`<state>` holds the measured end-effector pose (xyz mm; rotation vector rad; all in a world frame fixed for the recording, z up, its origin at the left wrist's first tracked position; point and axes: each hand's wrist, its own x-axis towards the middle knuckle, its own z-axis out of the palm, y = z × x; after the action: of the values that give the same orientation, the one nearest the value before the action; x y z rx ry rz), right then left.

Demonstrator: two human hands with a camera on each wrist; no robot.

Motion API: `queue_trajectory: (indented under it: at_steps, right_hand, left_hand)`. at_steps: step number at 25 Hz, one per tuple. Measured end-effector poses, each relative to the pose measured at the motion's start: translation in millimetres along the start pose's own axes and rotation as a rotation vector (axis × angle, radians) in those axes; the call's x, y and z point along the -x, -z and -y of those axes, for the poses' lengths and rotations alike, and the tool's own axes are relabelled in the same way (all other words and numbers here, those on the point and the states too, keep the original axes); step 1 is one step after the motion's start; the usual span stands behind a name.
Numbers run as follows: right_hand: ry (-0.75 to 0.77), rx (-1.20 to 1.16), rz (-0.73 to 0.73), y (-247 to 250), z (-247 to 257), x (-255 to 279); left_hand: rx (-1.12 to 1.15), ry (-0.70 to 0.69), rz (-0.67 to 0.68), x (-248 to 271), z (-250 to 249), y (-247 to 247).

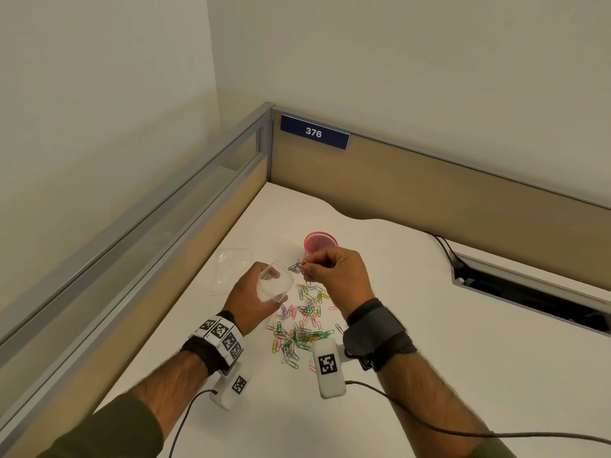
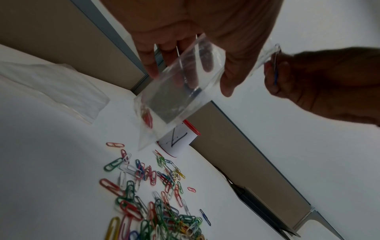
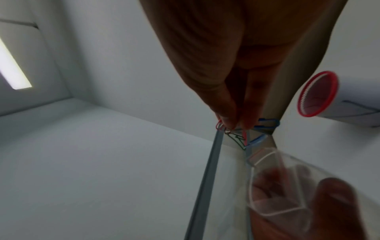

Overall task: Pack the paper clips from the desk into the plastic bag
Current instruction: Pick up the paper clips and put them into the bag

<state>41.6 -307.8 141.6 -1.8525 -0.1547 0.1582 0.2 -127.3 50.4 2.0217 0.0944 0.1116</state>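
White corner table [image 1: 413, 375] edged by tan partition panels [image 1: 429, 190], loose paper clips [image 1: 297, 328] scattered on it, left hand [image 1: 254, 299] gripping the open plastic bag [image 1: 275, 285], right hand [image 1: 334, 276] pinching a clip bunch [image 1: 298, 268] at its mouth, pink mesh cup [image 1: 320, 242] behind.

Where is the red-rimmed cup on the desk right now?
In the head view, the red-rimmed cup stands on the white desk just beyond the right hand, past the far end of the scattered paper clips.
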Motion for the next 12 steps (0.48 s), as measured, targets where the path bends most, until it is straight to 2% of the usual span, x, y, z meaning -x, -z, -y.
queue_trajectory:
  at_steps: [5, 12]
  right_hand:
    - [0.084, 0.097, 0.055, -10, 25, -1]
    - [0.072, 0.401, 0.125, -33, 20, -12]
  left_hand:
    - [0.013, -0.014, 0.004, -6, -6, -1]
    - [-0.02, -0.042, -0.001, -11, -6, -7]
